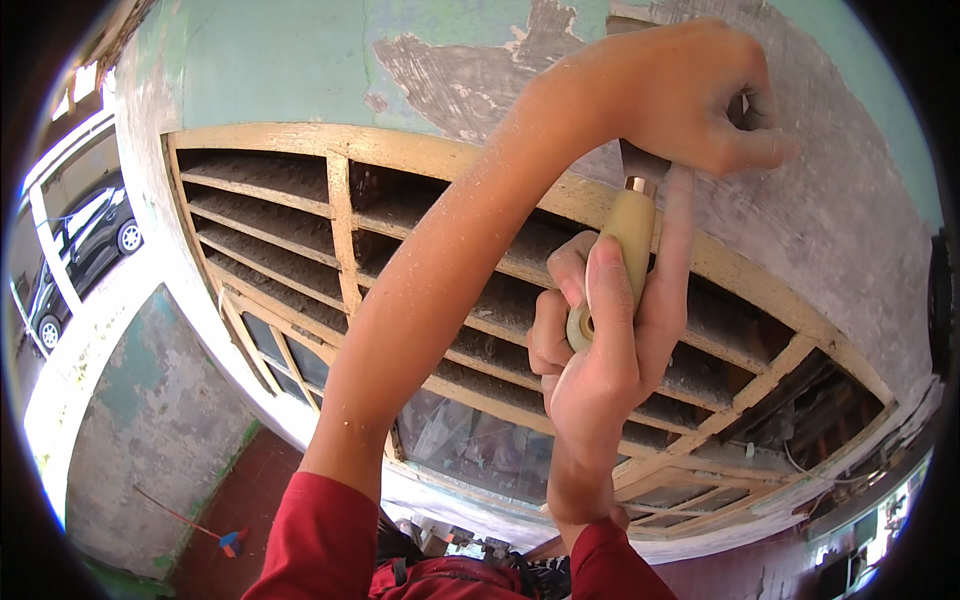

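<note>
High against the peeling grey and green wall [300, 60], just above the top rail of a slatted wooden vent frame [330, 150], a scraper [632, 228] with a pale wooden handle stands nearly upright, its metal blade end pointing up at the plaster. The right hand [600, 340] is wrapped around the handle from below, fingers curled about its lower half and the forefinger stretched up along the right side. The left hand [690, 95], its forearm crossing in from the lower left, is closed in a fist over the top of the tool, covering most of the blade where it meets the wall. Both red sleeves [325, 545] show at the near edge. Far left, a dark car [95, 240] stands outside.
</note>
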The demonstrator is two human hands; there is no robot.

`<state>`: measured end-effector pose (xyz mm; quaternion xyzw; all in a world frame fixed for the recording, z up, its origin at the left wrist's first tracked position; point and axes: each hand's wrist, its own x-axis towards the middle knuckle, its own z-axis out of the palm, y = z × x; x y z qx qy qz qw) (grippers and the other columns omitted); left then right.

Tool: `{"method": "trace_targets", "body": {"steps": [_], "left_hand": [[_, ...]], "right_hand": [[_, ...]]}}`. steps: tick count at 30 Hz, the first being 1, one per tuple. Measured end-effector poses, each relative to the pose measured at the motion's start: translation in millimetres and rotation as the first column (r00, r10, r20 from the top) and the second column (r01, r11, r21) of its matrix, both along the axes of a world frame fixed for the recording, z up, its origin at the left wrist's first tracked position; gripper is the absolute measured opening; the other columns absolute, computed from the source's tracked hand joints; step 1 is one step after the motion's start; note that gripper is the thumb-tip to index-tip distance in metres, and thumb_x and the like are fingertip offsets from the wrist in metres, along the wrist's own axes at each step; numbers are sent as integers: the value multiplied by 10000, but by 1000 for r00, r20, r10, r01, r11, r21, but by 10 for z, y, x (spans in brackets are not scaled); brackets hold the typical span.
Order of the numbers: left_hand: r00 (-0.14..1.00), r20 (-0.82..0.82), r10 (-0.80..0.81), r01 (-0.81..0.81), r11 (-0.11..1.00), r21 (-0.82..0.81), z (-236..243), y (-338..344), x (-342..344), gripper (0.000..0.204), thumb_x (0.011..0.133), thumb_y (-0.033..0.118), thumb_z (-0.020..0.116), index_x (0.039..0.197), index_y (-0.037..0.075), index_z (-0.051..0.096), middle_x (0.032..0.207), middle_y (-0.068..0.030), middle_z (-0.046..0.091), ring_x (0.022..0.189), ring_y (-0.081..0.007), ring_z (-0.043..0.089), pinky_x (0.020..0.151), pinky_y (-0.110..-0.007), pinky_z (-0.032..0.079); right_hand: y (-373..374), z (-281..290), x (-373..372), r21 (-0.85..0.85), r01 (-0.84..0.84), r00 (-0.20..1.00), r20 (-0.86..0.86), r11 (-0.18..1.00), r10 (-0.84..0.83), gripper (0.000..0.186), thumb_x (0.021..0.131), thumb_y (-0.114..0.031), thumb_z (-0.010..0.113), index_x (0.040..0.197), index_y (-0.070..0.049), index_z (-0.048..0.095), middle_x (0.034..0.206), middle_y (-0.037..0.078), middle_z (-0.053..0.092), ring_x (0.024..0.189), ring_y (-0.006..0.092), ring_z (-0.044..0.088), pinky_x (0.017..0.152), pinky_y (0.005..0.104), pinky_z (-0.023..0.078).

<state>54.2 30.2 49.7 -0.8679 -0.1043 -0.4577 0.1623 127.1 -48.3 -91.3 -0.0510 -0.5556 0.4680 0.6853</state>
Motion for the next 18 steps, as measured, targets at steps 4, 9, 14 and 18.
{"method": "trace_targets", "body": {"steps": [4,9,14,18], "left_hand": [[1000,21,-1,1,1000,-20,-76,13,15,418,813,378,686,684,-20,692,545,-156,582,510,-290,594,538,-410,498],[1000,26,4,-6,997,71,11,50,44,432,815,379,683,667,-26,682,547,-165,586,497,-287,584,531,-409,497],[996,-19,86,-87,996,-5,-70,-34,2,445,827,384,690,654,-25,668,548,-152,581,494,-278,551,533,-400,478],[998,27,62,-64,996,62,-100,-9,35,456,859,398,705,646,-4,667,525,-96,556,474,-203,487,508,-364,428]], "right_hand": [[-135,-21,30,-82,32,999,9,996,-31,735,980,-66,489,1617,-69,122,750,-7,534,616,-2,430,445,118,328],[-28,-13,19,-2,25,1000,9,1000,-25,726,985,-68,487,1616,-68,127,790,2,542,639,2,442,457,113,331],[-108,-1,0,-96,58,998,21,994,-56,721,985,-61,482,1615,-65,131,777,0,530,653,1,438,460,114,331],[-78,-52,59,-44,49,998,30,998,-48,725,987,-62,482,1616,-68,121,778,1,531,656,0,436,464,113,331]]}}
